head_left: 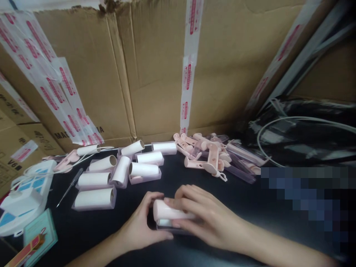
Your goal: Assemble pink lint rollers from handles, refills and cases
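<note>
Near the front of the black table, both hands are at a small clear plastic case [178, 231]. A pale pink, rounded plastic piece [162, 210] lies over it, and a bit of white roll shows between them. My left hand [141, 222] curls round the left end, thumb along the near side and fingers behind. From above, my right hand [204, 213] grips the pink piece, its fingers covering much of it. Farther left lie several white paper rolls [93, 198] on cardboard cores, most of them in clear purplish cases [146, 180].
Several pink plastic holders [213, 157] are heaped behind my hands, with clear purplish pieces [241, 167] beside them. To the left lie a screwdriver [71, 185], a white power strip [46, 185] and a green card [46, 237]. A large taped cardboard box [155, 74] walls off the back.
</note>
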`<action>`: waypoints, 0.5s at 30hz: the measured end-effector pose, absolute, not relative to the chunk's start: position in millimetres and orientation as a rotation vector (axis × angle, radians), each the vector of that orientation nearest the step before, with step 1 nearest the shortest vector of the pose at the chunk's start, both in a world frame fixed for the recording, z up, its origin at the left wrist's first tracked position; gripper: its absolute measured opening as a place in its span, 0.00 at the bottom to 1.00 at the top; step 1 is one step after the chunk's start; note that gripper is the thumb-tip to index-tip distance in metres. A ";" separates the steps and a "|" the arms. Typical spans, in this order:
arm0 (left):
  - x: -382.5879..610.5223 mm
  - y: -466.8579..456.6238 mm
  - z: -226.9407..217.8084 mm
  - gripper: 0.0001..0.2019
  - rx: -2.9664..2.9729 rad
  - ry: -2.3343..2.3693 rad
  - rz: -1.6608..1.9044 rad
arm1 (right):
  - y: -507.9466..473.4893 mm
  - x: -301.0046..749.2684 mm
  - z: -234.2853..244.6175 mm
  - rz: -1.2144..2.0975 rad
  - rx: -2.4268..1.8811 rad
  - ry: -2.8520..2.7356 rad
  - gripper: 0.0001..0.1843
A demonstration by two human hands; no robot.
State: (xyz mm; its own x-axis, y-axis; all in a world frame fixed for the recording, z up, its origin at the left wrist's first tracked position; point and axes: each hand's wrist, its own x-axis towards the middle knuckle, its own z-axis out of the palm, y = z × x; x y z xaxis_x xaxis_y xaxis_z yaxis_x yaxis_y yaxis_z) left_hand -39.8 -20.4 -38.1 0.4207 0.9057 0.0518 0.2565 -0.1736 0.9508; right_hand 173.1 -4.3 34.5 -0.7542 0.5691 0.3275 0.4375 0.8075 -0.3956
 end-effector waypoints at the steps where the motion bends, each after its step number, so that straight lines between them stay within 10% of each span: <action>1: -39.2 -20.3 -38.8 0.34 1.696 1.027 0.820 | -6.0 173.8 35.3 0.408 -0.753 -2.568 0.15; 15: -43.6 -22.6 -42.5 0.36 1.704 1.020 0.801 | -11.4 165.1 22.4 0.260 -0.770 -2.727 0.24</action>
State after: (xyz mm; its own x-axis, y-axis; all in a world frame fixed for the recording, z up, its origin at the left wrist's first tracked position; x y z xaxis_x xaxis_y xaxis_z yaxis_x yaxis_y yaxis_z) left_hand -43.6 -22.6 -42.5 0.4351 0.8985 0.0577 0.2687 -0.1907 0.9442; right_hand 165.1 -11.4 22.4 -0.8130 0.5344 0.2312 0.4809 0.8402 -0.2506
